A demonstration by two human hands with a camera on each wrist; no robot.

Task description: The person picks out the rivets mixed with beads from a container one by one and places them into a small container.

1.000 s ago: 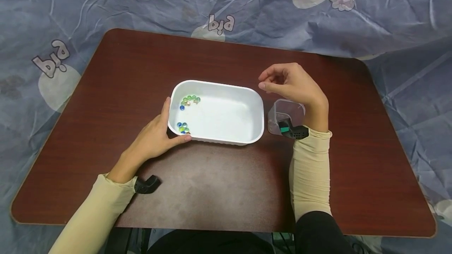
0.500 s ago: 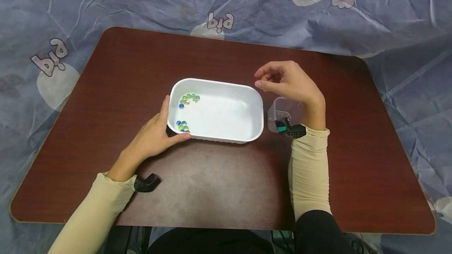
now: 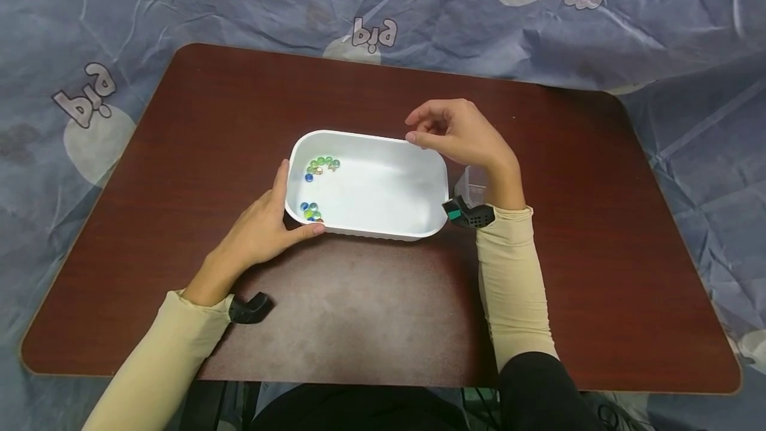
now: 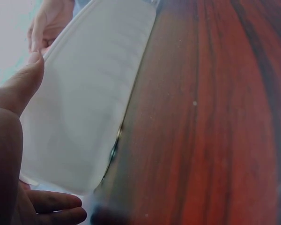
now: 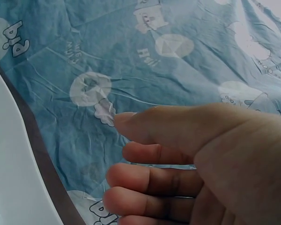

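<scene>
From the head camera I have the white tray [image 3: 383, 191] at the centre of the frame, over the brown table [image 3: 574, 251]; I can't tell whether its left end is slightly raised. My left hand [image 3: 254, 228] holds its lower-left corner, thumb along the near rim and index finger against the end wall, the tray caught between them. My right hand [image 3: 463, 135] hangs by the tray's upper-right corner, fingers loosely curled, thumb tip apart from the fingertips, and I see nothing in it. Whether it touches the rim I can't tell. A clear container [image 3: 469, 185] sits just right of the tray, partly behind that wrist.

I judge the tray to be light, fairly stiff plastic, smooth enough to slide if pushed from one side. The rim looks like the best hold: thumb and fingers at opposite ends would keep it level. The marbles [image 3: 320, 161], in two clusters at the tray's left, look like hard, slick glass. I'd expect them to roll at any tilt, so I would steady the walls first and pinch each one low around its sides, without squeezing from above
</scene>
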